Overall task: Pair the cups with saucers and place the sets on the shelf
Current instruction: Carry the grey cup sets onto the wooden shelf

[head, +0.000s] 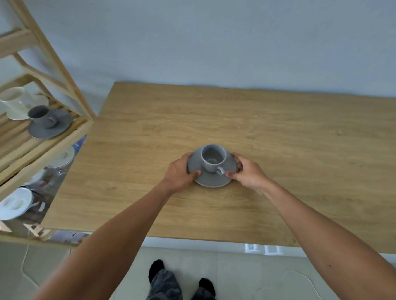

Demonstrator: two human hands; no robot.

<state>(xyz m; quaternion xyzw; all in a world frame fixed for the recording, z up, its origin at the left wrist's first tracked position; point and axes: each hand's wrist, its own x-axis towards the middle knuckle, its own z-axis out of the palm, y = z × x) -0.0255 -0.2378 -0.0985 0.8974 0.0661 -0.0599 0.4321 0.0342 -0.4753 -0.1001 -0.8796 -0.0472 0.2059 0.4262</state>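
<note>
A grey cup (213, 158) stands upright on a grey saucer (210, 178) in the middle of the wooden table (283, 146), its handle turned toward me. My left hand (180, 173) grips the saucer's left rim. My right hand (248, 172) grips its right rim, thumb on top. On the wooden shelf (56, 138) at the left stand another grey cup-and-saucer set (47, 123) and, behind it, a white cup on a white saucer (15, 103).
Lower shelf levels hold white dishes (13, 203) and glassware (53, 174). The shelf's slanted wooden frame (59, 72) rises beside the table's left corner. A pale wall stands behind the table. My feet are on the tiled floor (243, 272) below the table's front edge.
</note>
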